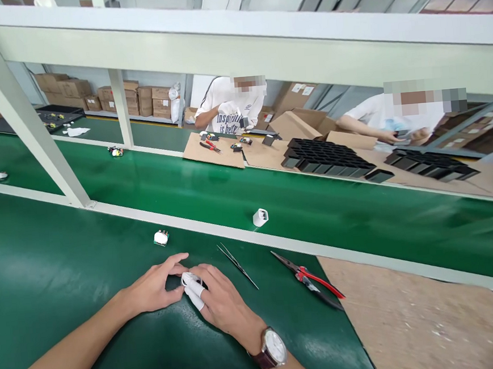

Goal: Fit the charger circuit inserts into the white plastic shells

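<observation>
My left hand [156, 285] and my right hand [219, 297] rest together on the green bench mat [44, 268]. Both pinch a small white part [189, 279] between their fingertips. White finger cots cover fingers of the right hand, and a wristwatch [273, 347] sits on that wrist. A small white component on a green board [161, 237] lies just beyond my left hand. Thin tweezers [238, 265] lie to the right of my hands, and red-handled pliers [309, 279] lie further right.
A white charger shell [260, 217] stands on the green conveyor belt [316, 202]. A brown board [410, 314] covers the bench at right. Across the belt two people work beside black trays [330, 158] and cardboard boxes [297, 125]. A white frame post [23, 117] slants at left.
</observation>
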Action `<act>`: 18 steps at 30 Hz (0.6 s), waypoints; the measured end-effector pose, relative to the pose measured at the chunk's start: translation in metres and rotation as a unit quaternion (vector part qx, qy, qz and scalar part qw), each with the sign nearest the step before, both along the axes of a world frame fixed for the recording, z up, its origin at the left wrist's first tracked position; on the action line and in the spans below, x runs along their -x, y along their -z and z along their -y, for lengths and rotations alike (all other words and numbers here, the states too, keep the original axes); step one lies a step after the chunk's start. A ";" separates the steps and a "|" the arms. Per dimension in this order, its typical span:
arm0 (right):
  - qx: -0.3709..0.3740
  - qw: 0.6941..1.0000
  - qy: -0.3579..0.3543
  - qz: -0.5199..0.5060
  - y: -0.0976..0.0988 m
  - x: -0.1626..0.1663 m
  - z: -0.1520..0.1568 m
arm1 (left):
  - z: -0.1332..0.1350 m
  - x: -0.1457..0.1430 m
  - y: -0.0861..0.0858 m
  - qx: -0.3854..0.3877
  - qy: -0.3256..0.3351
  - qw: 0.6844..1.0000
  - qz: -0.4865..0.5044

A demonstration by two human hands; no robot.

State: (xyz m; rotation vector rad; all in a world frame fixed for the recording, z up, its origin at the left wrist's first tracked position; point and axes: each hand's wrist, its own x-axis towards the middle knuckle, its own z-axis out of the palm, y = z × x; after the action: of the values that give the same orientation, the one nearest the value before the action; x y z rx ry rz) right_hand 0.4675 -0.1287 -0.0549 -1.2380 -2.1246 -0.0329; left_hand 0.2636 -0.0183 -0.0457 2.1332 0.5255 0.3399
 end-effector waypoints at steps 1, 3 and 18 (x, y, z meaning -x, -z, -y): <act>-0.003 1.000 0.001 0.016 0.000 -0.001 0.000 | 0.000 0.000 0.000 0.001 0.000 1.000 -0.002; 0.002 1.000 0.010 0.012 0.000 -0.002 0.000 | 0.001 0.000 -0.001 0.004 -0.004 1.000 -0.005; -0.020 0.999 0.025 -0.044 0.007 -0.001 -0.001 | 0.002 -0.001 -0.001 -0.002 -0.018 1.000 -0.018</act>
State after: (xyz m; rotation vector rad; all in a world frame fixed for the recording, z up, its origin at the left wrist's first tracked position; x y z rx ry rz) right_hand 0.4688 -0.1281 -0.0617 -1.2458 -2.0091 -0.0425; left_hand 0.2648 -0.0200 -0.0446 2.1383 0.5852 0.3242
